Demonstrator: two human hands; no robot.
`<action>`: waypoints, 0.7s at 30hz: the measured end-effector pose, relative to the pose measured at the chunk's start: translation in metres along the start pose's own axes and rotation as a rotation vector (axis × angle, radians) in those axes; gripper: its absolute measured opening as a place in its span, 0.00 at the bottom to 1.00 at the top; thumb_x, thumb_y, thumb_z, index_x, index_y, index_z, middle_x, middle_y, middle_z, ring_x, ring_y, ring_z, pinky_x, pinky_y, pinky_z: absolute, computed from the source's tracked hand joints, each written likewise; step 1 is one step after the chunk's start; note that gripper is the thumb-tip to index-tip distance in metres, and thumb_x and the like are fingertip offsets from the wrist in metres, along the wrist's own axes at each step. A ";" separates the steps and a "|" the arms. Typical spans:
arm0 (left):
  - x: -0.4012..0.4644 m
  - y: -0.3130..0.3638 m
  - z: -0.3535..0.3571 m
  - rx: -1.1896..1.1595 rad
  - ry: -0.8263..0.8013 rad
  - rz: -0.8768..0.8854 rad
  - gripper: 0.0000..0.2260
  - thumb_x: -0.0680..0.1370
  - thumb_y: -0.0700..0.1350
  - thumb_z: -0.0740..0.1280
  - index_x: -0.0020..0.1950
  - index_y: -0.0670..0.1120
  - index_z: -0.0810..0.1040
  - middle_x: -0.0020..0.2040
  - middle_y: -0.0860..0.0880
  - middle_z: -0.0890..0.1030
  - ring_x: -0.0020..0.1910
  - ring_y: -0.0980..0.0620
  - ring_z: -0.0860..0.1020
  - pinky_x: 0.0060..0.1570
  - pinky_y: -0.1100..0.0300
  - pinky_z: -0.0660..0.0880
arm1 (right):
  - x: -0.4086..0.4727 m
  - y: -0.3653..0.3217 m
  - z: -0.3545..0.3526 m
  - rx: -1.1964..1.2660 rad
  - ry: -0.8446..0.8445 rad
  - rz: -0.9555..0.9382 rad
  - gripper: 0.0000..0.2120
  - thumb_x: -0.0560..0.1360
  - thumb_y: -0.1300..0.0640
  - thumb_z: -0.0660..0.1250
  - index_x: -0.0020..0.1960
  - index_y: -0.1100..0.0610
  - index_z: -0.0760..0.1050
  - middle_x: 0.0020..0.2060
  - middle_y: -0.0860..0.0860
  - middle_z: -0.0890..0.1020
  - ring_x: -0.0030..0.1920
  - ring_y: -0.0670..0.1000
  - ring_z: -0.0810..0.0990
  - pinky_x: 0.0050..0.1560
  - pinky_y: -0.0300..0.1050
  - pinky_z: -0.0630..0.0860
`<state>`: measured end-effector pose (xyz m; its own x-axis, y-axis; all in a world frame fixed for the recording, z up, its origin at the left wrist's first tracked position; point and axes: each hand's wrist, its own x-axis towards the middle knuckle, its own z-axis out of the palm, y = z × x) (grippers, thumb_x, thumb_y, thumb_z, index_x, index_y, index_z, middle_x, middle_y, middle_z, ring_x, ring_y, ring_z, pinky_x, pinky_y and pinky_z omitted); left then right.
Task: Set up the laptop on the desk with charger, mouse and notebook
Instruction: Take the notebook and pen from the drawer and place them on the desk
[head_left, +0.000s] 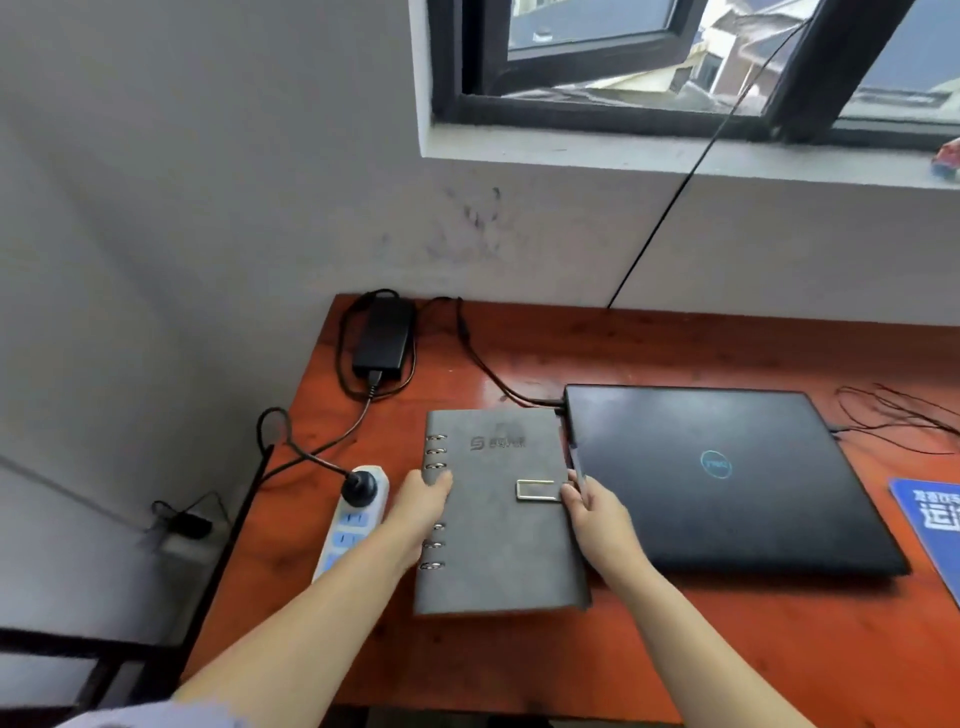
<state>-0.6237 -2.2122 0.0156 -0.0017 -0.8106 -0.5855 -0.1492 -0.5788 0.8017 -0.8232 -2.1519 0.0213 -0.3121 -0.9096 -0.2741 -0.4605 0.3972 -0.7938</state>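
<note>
A grey ring-bound notebook (498, 519) lies closed on the red-brown desk (675, 649), just left of the closed black laptop (722, 473). My left hand (418, 512) grips its ringed left edge. My right hand (592, 512) holds its right edge by the metal clasp, with a pen sticking up between notebook and laptop. The black charger brick (383, 335) rests at the desk's back left corner; its cable runs into the laptop's left side and its plug sits in a white power strip (353, 519). No mouse shows in the view.
A blue pad (930, 525) pokes in at the right edge. Thin dark wires (893, 415) lie behind the laptop's right corner. A black cable (670, 208) climbs the wall to the window. The desk's left edge drops off beside the power strip.
</note>
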 end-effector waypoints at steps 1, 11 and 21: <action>0.006 -0.003 -0.001 0.128 0.063 -0.018 0.13 0.79 0.44 0.61 0.59 0.36 0.74 0.57 0.35 0.80 0.55 0.37 0.79 0.57 0.43 0.77 | 0.001 0.001 0.006 -0.017 0.002 0.012 0.11 0.78 0.56 0.60 0.58 0.54 0.77 0.53 0.50 0.83 0.51 0.49 0.77 0.44 0.38 0.66; 0.021 -0.021 -0.001 0.563 0.222 0.057 0.16 0.76 0.47 0.67 0.59 0.40 0.74 0.58 0.38 0.76 0.56 0.40 0.75 0.55 0.52 0.73 | 0.000 0.016 0.029 -0.162 -0.036 0.064 0.16 0.78 0.59 0.59 0.64 0.50 0.74 0.51 0.56 0.84 0.51 0.59 0.80 0.41 0.41 0.68; 0.020 -0.016 0.002 0.632 0.213 0.043 0.19 0.76 0.47 0.68 0.62 0.39 0.69 0.61 0.37 0.71 0.62 0.39 0.70 0.62 0.50 0.68 | -0.012 -0.004 0.029 -0.498 0.013 0.094 0.26 0.78 0.47 0.57 0.72 0.56 0.58 0.58 0.57 0.69 0.57 0.60 0.73 0.46 0.47 0.70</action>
<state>-0.6235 -2.2186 -0.0090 0.1648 -0.8690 -0.4665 -0.7039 -0.4349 0.5616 -0.7935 -2.1463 0.0116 -0.3800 -0.8669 -0.3227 -0.7697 0.4899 -0.4095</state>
